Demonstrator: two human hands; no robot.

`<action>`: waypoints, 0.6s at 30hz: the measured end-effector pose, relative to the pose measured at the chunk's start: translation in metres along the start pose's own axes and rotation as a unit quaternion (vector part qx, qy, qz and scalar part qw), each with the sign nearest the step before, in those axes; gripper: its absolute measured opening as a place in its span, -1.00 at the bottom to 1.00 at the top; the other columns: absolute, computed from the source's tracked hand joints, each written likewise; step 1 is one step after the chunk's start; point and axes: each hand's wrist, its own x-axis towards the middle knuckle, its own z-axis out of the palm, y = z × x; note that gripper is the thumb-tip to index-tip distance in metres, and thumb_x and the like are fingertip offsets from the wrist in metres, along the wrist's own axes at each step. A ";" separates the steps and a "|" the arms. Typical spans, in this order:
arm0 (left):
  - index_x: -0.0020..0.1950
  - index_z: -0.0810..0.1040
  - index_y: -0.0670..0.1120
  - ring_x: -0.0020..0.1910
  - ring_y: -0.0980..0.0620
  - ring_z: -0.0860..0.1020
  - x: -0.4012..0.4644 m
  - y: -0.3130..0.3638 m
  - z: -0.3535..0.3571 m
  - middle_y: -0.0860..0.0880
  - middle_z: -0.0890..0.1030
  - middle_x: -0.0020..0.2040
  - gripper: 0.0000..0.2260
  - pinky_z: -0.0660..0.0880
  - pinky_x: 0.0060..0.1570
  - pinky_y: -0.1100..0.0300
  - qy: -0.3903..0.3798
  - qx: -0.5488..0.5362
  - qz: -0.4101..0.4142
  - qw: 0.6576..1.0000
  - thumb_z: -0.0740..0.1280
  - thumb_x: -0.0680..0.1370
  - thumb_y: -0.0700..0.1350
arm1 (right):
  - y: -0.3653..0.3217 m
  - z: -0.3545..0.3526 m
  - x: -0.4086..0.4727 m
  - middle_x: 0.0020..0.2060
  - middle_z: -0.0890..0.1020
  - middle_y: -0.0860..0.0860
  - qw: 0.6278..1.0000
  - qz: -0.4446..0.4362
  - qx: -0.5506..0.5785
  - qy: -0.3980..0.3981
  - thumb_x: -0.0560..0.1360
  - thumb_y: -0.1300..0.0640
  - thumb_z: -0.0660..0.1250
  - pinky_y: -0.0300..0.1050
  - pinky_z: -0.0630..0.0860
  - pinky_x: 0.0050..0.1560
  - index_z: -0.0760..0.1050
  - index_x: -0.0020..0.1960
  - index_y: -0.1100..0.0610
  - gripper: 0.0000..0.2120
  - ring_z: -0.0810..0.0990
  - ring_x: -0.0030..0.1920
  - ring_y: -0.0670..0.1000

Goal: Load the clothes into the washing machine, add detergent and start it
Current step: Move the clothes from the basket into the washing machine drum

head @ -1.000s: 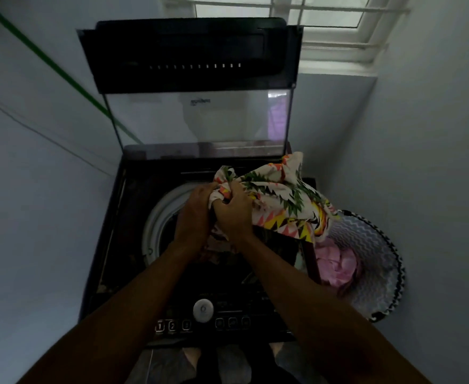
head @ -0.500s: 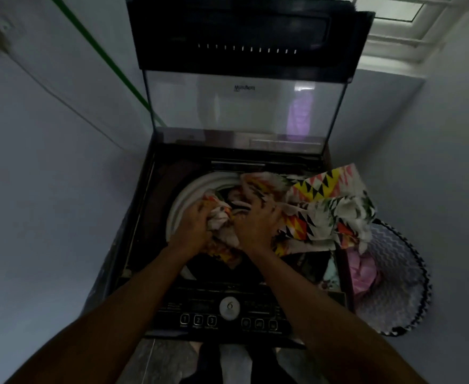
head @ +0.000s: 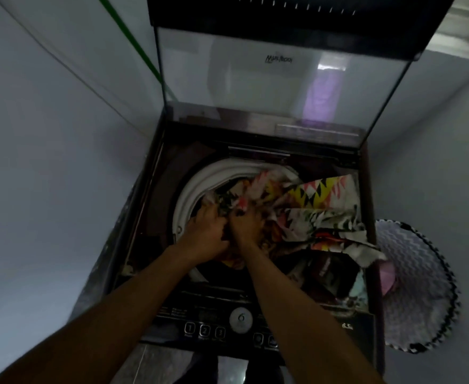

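Observation:
A dark top-loading washing machine [head: 150, 217] stands in front of me with its glass lid [head: 277, 79] raised. A patterned cloth [head: 319, 209] in white, yellow, pink and green lies partly in the white-rimmed drum [head: 197, 187] and partly spread over the machine's right side. My left hand [head: 205, 231] and my right hand [head: 247, 225] are side by side in the drum mouth, both gripping bunched folds of this cloth and pressing it down. Fingertips are hidden in the fabric.
The control panel [head: 238, 320] with a round dial and numbered buttons runs along the front edge. A zigzag-patterned laundry basket [head: 416, 286] holding a pink garment [head: 387, 275] stands on the floor to the right. Walls close in on both sides.
Both hands have gone down from above the opening into the drum, carrying the bunched cloth with them. The cloth's loose part now lies flatter over the machine's right side.

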 end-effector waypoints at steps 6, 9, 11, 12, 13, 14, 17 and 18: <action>0.40 0.42 -0.01 0.16 -0.21 0.45 0.001 -0.014 0.001 -0.20 0.42 0.23 -0.50 0.46 0.18 -0.08 -0.068 -0.002 0.010 0.998 0.26 0.51 0.17 | -0.001 -0.026 0.025 0.15 0.58 0.12 0.982 -0.101 -0.132 -0.089 0.50 -0.15 0.26 -0.11 0.50 -0.03 0.49 0.23 0.19 -0.52 0.58 0.02 0.05; 0.42 0.39 -0.05 0.23 -0.20 0.46 0.011 -0.013 0.005 -0.24 0.42 0.31 -0.33 0.45 0.26 -0.08 -0.115 -0.092 -0.025 0.989 0.15 0.43 0.32 | -0.012 -0.039 0.033 0.19 0.48 0.21 0.967 -0.082 -0.177 0.165 0.48 -0.09 0.25 0.13 0.40 0.16 0.51 0.12 0.19 -0.61 0.43 0.23 0.26; 0.44 0.39 -0.04 0.30 -0.14 0.44 0.019 -0.014 0.010 -0.19 0.42 0.36 -0.32 0.39 0.35 -0.06 -0.148 -0.144 -0.042 0.978 0.20 0.44 0.35 | -0.014 -0.050 0.031 0.31 0.34 0.21 0.956 -0.015 -0.184 0.227 0.42 0.02 0.34 0.29 0.28 0.26 0.42 0.27 0.14 -0.54 0.27 0.34 0.29; 0.44 0.38 -0.04 0.32 -0.12 0.43 0.022 -0.013 0.009 -0.17 0.42 0.38 -0.36 0.37 0.38 -0.05 -0.163 -0.161 -0.039 0.973 0.27 0.47 0.30 | -0.015 -0.057 0.028 0.38 0.27 0.22 0.963 0.038 -0.167 0.206 0.40 0.00 0.39 0.37 0.22 0.29 0.36 0.35 0.09 -0.45 0.19 0.40 0.30; 0.47 0.34 -0.05 0.36 -0.13 0.40 0.026 -0.014 0.010 -0.16 0.39 0.41 -0.37 0.34 0.40 -0.05 -0.174 -0.169 -0.031 0.970 0.33 0.49 0.23 | -0.008 -0.054 0.035 0.44 0.16 0.24 0.972 0.075 -0.131 0.180 0.39 -0.03 0.43 0.44 0.16 0.31 0.30 0.41 0.04 -0.35 0.09 0.45 0.31; 0.52 0.27 -0.04 0.41 -0.15 0.35 0.030 -0.015 0.013 -0.16 0.32 0.46 -0.34 0.31 0.42 -0.05 -0.188 -0.154 -0.030 0.970 0.37 0.50 0.17 | -0.001 -0.049 0.040 0.50 0.04 0.23 0.978 0.109 -0.109 0.141 0.38 -0.06 0.45 0.51 0.08 0.31 0.23 0.45 0.01 -0.28 -0.02 0.48 0.33; 0.58 0.01 0.02 0.50 -0.17 0.19 0.048 -0.019 0.024 -0.16 0.10 0.55 -0.19 0.20 0.47 -0.03 -0.203 -0.126 -0.043 0.970 0.41 0.48 0.12 | 0.024 -0.028 0.050 0.54 -0.21 0.20 0.987 0.106 -0.116 0.031 0.38 -0.24 0.44 0.52 -0.05 0.34 -0.05 0.55 0.06 -0.03 -0.20 0.51 0.32; 0.59 -0.03 0.02 0.51 -0.15 0.15 0.054 -0.019 0.024 -0.14 0.07 0.56 -0.15 0.16 0.49 0.00 -0.204 -0.130 -0.041 0.969 0.42 0.48 0.13 | 0.028 -0.025 0.049 0.55 -0.16 0.20 0.992 0.079 -0.101 -0.008 0.41 -0.23 0.41 0.41 -0.01 0.41 -0.09 0.57 0.09 -0.02 -0.13 0.53 0.30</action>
